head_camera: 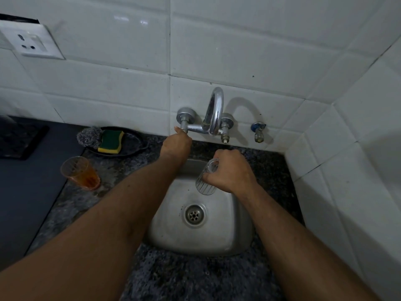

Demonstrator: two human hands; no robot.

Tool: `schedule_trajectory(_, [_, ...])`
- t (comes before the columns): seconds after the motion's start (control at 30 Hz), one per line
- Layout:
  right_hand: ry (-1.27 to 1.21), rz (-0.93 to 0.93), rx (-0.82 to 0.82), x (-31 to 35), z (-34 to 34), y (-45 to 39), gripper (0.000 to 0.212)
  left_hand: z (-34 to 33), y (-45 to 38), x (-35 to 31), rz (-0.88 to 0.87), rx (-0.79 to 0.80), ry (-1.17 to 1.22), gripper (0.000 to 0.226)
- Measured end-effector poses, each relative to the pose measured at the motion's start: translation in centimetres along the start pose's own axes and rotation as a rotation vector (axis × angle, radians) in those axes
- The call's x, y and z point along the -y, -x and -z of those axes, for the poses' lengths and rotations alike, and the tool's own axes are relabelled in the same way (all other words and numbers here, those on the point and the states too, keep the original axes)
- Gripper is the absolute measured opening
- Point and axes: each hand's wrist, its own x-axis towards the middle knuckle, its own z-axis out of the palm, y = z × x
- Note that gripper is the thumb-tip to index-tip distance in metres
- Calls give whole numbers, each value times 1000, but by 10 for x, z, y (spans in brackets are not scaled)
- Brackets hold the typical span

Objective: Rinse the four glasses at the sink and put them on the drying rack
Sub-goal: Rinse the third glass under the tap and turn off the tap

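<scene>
Both bare forearms reach forward from the bottom edge of the view over a small steel sink [227, 231] set in a dark speckled counter [121, 170]. The left hand [176, 144] stretches furthest, up to the back edge of the counter, its fingers curled round the left valve handle of the wall-mounted tap [213, 115]; the handle itself is hidden under the fingers. The right hand [230, 170] hangs above the back half of the sink, knuckles up and wrist bent, its fingers and thumb wrapped round a clear ribbed glass [205, 181]. The glass is tilted, one end towards the tap spout, the other end low over the basin, above the drain [194, 215]. No stream of water can be made out from the spout. On the counter left of the sink an orange tumbler [79, 172] stands upright, apart from both hands. Behind it, near the counter's back edge, a dark dish [132, 146] carries a green and yellow sponge [111, 141] and a steel scrubber [87, 137].
</scene>
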Motion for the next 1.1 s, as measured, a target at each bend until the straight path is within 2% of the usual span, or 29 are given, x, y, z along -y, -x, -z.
schedule_trajectory(0.3, [-30,-33,-1,-3,-7,3,42,-7,-6,2,-7,20,-22,60])
schedule_trajectory(0.47, [-255,-166,-27,-12,-26,28,33,-7,13,12,30,79,229,70])
schedule_trajectory(0.6, [-410,-219,-3,-5,-40,51,28,-20,65,40,1,68,396,27])
schedule_trajectory(0.67, [-462,-213,25,5,-48,55,29,-28,99,61,-16,69,459,21])
schedule_trajectory(0.87, [-474,-17,115,84,-74,54,31,-40,194,154,191,99,481,27])
schedule_trajectory(0.97, [-442,108,186,145,-90,51,37,-36,225,211,340,108,440,30])
schedule_trajectory(1.1, [-422,220,233,229,-121,47,36,-35,250,293,517,101,437,32])
